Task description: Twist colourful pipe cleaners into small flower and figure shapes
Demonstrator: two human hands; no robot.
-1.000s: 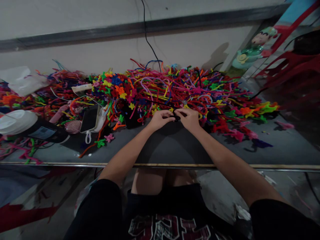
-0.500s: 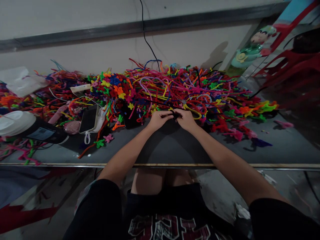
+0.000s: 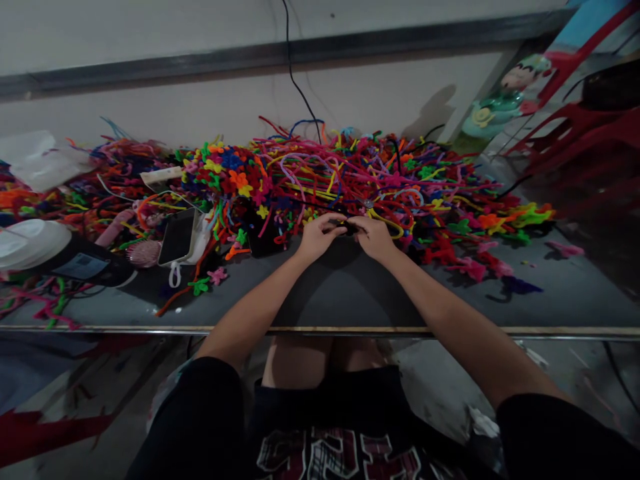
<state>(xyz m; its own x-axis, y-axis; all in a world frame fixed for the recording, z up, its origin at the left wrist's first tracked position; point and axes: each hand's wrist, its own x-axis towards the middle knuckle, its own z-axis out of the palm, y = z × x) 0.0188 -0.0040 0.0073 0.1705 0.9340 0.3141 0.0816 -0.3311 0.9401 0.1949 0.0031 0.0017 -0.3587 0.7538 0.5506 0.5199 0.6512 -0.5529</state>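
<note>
My left hand (image 3: 320,237) and my right hand (image 3: 373,236) meet over the table, fingertips almost touching. Between them they pinch a small black pipe cleaner piece (image 3: 350,228), whose exact shape is mostly hidden by the fingers. Thumb and fingers of each hand are closed on it. Just beyond the hands lies a heap of coloured pipe cleaners (image 3: 315,175), some loose and straight, some bent into flowers. A yellow pipe cleaner loop (image 3: 394,227) curves beside my right hand.
Left on the grey table (image 3: 345,300) are a phone (image 3: 178,237), a hairbrush (image 3: 144,254) and a lidded dark cup (image 3: 80,259) lying tilted. A white plastic bag (image 3: 43,160) rests at the back left. Red chairs (image 3: 575,140) and a cartoon figure (image 3: 500,100) stand at the right.
My fingers have shifted slightly around the black piece, the left ones stretching a little farther forward. Otherwise both hands stay in about the same place.
</note>
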